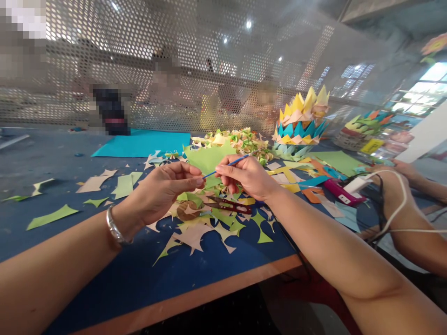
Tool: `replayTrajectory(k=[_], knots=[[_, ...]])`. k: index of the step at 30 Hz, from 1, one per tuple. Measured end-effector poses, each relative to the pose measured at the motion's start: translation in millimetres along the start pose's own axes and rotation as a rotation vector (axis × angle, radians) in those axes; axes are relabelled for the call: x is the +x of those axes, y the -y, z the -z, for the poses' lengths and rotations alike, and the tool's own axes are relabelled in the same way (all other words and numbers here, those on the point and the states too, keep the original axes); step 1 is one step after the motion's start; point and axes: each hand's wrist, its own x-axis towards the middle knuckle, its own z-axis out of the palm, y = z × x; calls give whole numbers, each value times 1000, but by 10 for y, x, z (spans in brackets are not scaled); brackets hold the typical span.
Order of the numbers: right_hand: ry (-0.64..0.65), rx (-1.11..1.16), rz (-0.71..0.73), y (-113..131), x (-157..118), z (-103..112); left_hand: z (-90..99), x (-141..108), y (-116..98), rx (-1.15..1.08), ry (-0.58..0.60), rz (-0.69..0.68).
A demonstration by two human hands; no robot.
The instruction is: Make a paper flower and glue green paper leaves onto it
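My right hand is closed around a thin blue stick, which slants down to the left. The stick's lower tip meets the pinched thumb and finger of my left hand; whether anything small is between those fingertips I cannot make out. Just below my hands, dark red thread snips lie on a heap of cut paper scraps in green and pale pink. A round brown piece shows among the scraps. Behind my hands is a light green paper sheet.
Many small folded paper pieces are piled at the back, beside a turquoise sheet. A layered paper pineapple shape stands back right. A magenta power bank with a white cable lies right, near another person's arm. A perforated metal screen rises behind.
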Motion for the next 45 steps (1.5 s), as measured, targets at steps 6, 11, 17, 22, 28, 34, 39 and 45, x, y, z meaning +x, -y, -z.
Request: replayTrajectory(k=[6,11,17,22,28,34,39,45], knots=[[1,-15,4,14,4,15,0,-13,-20,-137,-10,67],[30,-21,15,7,2,26,12,6,-1,-129,-13,91],[35,-36,18,-15,2,38,22,5,6,-80,-18,81],[16,-45,11,10,1,19,20,-3,-8,-44,-16,79],[2,-57,51,21,-3,4,-19,3,-20,0,8,81],[-15,-84,15,39,2,0,-26,-7,-18,-14,-5,50],[-24,-72,51,34,-1,-14,-47,-29,-23,-101,-13,13],[-26,-73,104,10,5,-14,-97,-47,-54,-175,-49,44]])
